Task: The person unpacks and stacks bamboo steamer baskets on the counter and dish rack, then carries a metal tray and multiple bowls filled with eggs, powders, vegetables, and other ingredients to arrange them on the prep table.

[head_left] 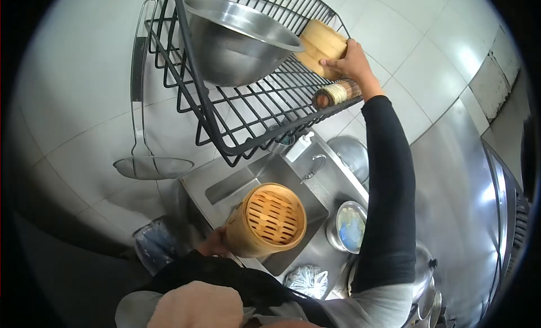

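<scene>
My left hand (214, 242) grips the side of a round stack of bamboo steamer baskets (239, 229), held over the sink. The slatted base of the end basket (274, 214) faces up toward me; the fingertips are hidden behind the stack. High on the black wire rack (248, 137), my right hand (346, 63) is closed on a pale bamboo steamer (321, 46), thumb on its near side and fingers at its edge. Below that hand lies a bundled bamboo brush (337, 94). Left of it on the rack sits a large steel bowl (242, 51), tilted toward me.
A long-handled strainer (153, 166) hangs at the left end of the rack. Below are the steel sink (225, 187), a faucet (314, 167), a white bottle (300, 146), a metal bowl with something blue (350, 226) and a plastic bag (307, 281). A steel lid leans behind.
</scene>
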Demonstrator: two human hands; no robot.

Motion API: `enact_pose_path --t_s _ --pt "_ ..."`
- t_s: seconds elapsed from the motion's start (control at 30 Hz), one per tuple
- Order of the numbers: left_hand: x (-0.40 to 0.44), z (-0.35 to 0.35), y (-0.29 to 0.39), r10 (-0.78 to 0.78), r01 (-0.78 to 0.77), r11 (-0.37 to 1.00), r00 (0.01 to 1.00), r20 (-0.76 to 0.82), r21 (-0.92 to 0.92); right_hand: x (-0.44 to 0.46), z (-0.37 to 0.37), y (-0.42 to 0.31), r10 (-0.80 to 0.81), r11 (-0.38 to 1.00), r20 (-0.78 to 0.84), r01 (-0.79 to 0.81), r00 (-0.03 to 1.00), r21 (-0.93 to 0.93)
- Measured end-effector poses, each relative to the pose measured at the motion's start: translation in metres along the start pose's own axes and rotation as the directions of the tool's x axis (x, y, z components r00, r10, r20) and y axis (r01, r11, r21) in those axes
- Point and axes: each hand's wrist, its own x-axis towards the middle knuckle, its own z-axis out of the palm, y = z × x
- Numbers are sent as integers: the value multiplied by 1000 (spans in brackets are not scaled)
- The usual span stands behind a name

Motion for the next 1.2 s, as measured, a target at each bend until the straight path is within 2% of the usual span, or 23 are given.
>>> enact_pose_path --t_s 0.07,0.1,0.2,0.23,0.33,0.4,0.47,0.57,0.6,0.67,0.73,0.8,0.87,0.9,0.93,1.0,1.07,1.13,1.17,1.2 --pt "-12 31 8 29 -28 999 998 47 -14 -1 13 14 -38 988 -35 43 999 148" --pt "-14 37 10 39 -38 999 997 70 -19 -2 15 22 -61 995 -75 67 995 79" --pt "-8 12 6 139 -139 990 989 40 1 -8 -51 8 -300 954 108 297 948 42" --pt "-1 23 7 167 -167 986 983 74 4 -14 -73 -1 -256 960 381 187 889 210" --pt "-2 55 3 223 -226 974 970 100 24 -34 -77 -5 -306 916 728 398 613 51" --pt "0 41 1 257 -261 963 964 66 69 -28 -61 -13 -286 948 827 267 485 171" --pt "4 29 -1 236 -242 967 969 77 75 -21 -67 -26 -153 975 919 207 364 80" --pt "14 32 -8 303 -308 941 951 55 138 -22 -72 -27 -126 956 854 291 505 -30" --pt "14 35 -9 341 -341 925 940 33 166 -18 -75 -22 -179 938 797 344 576 -37" --pt "16 44 -7 322 -335 935 939 120 114 -13 -85 -3 -288 900 665 433 689 -59" --pt "12 52 -10 310 -326 942 936 166 78 -5 -93 15 -219 865 617 444 755 -235" --pt "9 59 -7 324 -341 938 928 183 67 -2 -88 44 -247 857 587 456 771 -239" --pt "6 59 -6 349 -362 929 925 150 72 -14 -79 67 -193 846 551 422 812 -326" --pt "5 57 -7 362 -373 925 922 135 73 -15 -66 91 -227 879 580 421 783 -224" --pt "4 54 -8 377 -383 920 923 82 83 -22 -59 94 -148 912 649 357 746 -202" --pt "1 43 -11 398 -393 914 917 -37 100 -41 -52 112 -140 935 502 281 853 -217" --pt "9 46 -14 416 -372 879 904 -99 299 -56 -58 109 -284 928 294 339 912 -154" --pt "18 65 -7 405 -354 864 911 -77 358 -85 -79 76 -369 926 91 375 925 -45" --pt "25 85 -5 390 -364 877 921 -21 314 -113 -97 39 -391 920 4 390 920 37" --pt "32 104 -3 382 -378 887 923 39 266 -152 -104 14 -235 971 188 224 954 77"
